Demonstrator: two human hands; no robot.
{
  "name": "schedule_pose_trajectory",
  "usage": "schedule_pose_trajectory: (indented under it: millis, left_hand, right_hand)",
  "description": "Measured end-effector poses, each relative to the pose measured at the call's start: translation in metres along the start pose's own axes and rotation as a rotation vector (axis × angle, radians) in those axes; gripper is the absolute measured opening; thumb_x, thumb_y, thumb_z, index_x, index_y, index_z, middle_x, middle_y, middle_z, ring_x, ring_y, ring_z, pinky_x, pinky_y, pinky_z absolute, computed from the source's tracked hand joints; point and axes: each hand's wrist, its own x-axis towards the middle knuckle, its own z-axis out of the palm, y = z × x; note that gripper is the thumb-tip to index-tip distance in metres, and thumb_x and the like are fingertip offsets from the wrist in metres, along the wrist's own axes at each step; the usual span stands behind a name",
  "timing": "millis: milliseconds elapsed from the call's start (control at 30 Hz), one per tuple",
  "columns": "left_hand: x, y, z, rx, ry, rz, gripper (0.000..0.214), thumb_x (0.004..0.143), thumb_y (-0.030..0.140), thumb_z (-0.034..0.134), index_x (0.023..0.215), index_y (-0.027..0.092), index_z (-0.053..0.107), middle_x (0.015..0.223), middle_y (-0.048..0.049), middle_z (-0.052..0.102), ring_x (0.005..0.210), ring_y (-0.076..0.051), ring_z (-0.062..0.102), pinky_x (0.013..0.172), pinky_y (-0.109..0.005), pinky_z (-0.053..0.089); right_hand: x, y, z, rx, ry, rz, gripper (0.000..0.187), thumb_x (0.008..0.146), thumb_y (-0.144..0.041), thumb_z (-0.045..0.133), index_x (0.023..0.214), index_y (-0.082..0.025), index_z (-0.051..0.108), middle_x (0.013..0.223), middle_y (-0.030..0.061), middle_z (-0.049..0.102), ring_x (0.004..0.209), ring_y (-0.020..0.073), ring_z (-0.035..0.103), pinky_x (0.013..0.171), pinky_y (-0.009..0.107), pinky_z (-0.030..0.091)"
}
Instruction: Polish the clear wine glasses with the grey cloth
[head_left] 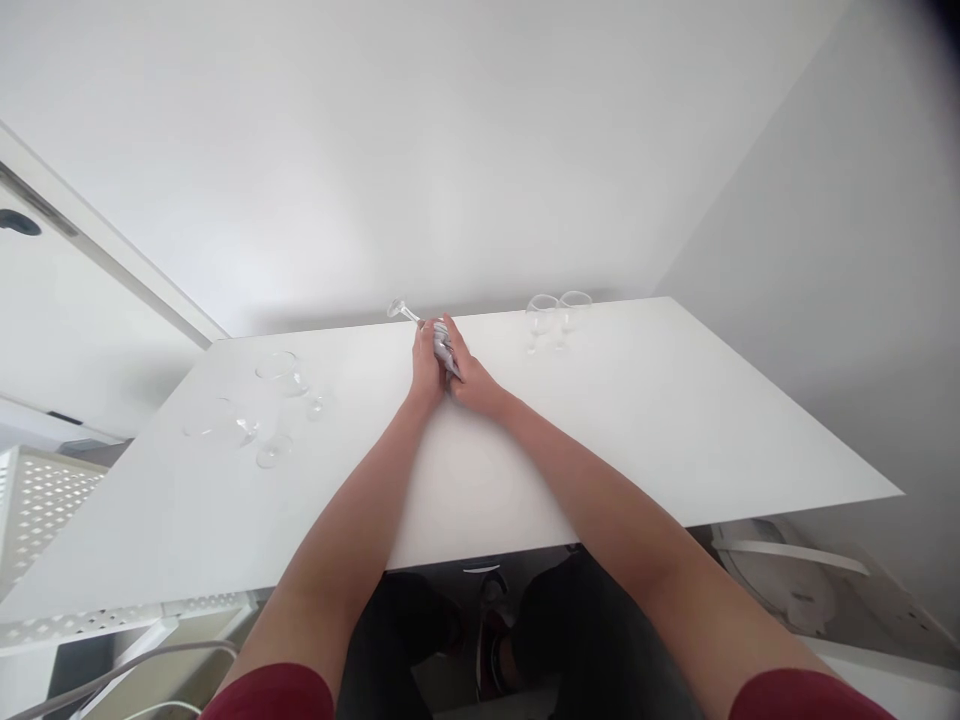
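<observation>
Left hand (427, 362) and right hand (474, 380) are meeting over the white table (637, 410), fingers curling inward and pressing a crumpled grey cloth (442, 345) between them. A stemmed glass (405, 312) is jutting beyond the left fingertips, foot outermost; cloth and fingers are hiding its bowl. Two clear glasses (541, 318) are standing right of the fingers; another pair (279, 368) is occupying the area well left.

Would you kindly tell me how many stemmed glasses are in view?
5: a held glass between the left hand and right hand; a nearer glass and a farther glass on the left of the white table; and two glasses side by side near its back edge.
</observation>
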Motion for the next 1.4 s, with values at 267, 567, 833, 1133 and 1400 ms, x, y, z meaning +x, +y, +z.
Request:
schedule_pose_trajectory:
  millis: [267, 567, 833, 1133, 1400]
  left_hand:
    - [0.005, 0.006, -0.005, -0.031, -0.047, -0.028, 0.051, 0.089, 0.069, 0.065, 0.107, 0.022, 0.069, 0.085, -0.0063, 0.071, 0.08, -0.021, 0.071, 0.07, -0.031, 0.056]
    - [0.011, -0.003, -0.01, -0.118, -0.011, -0.031, 0.041, 0.094, 0.059, 0.066, 0.105, 0.02, 0.073, 0.11, -0.01, 0.074, 0.104, -0.022, 0.07, 0.085, -0.032, 0.056]
    - [0.009, 0.001, -0.009, -0.053, -0.016, -0.039, 0.041, 0.087, 0.059, 0.074, 0.107, 0.022, 0.074, 0.093, -0.0052, 0.069, 0.08, -0.016, 0.067, 0.067, -0.028, 0.051]
    - [0.009, 0.0, -0.008, -0.048, -0.087, -0.016, 0.038, 0.081, 0.053, 0.083, 0.107, 0.025, 0.076, 0.12, -0.0067, 0.072, 0.103, -0.019, 0.066, 0.078, -0.028, 0.05]
    - [0.005, 0.001, -0.006, -0.049, -0.06, -0.063, 0.041, 0.088, 0.055, 0.074, 0.119, 0.029, 0.074, 0.13, -0.0074, 0.07, 0.112, -0.021, 0.066, 0.083, -0.03, 0.051]
  right_hand:
    - [0.007, 0.004, -0.007, 0.539, 0.152, 0.122, 0.112, 0.065, -0.01, 0.061, 0.165, -0.034, 0.018, 0.126, 0.0039, 0.074, 0.083, 0.016, 0.068, 0.07, 0.028, 0.057]
    - [0.01, 0.004, -0.004, 0.232, 0.143, 0.024, 0.091, 0.069, -0.01, 0.057, 0.156, -0.029, 0.041, 0.146, 0.0073, 0.063, 0.111, 0.0244, 0.067, 0.085, 0.035, 0.059]
    - [0.009, 0.002, -0.007, 0.395, 0.157, 0.15, 0.097, 0.065, -0.01, 0.057, 0.158, -0.031, 0.036, 0.133, 0.0068, 0.072, 0.097, 0.0206, 0.071, 0.078, 0.033, 0.059]
    - [0.01, 0.008, -0.014, 0.462, 0.276, 0.151, 0.102, 0.063, -0.013, 0.058, 0.16, -0.036, 0.033, 0.127, 0.0023, 0.074, 0.078, 0.0141, 0.067, 0.064, 0.027, 0.055]
    - [0.015, 0.021, -0.013, 0.375, 0.33, 0.139, 0.083, 0.064, -0.016, 0.061, 0.146, -0.028, 0.048, 0.131, 0.0066, 0.073, 0.098, 0.0202, 0.068, 0.076, 0.032, 0.057]
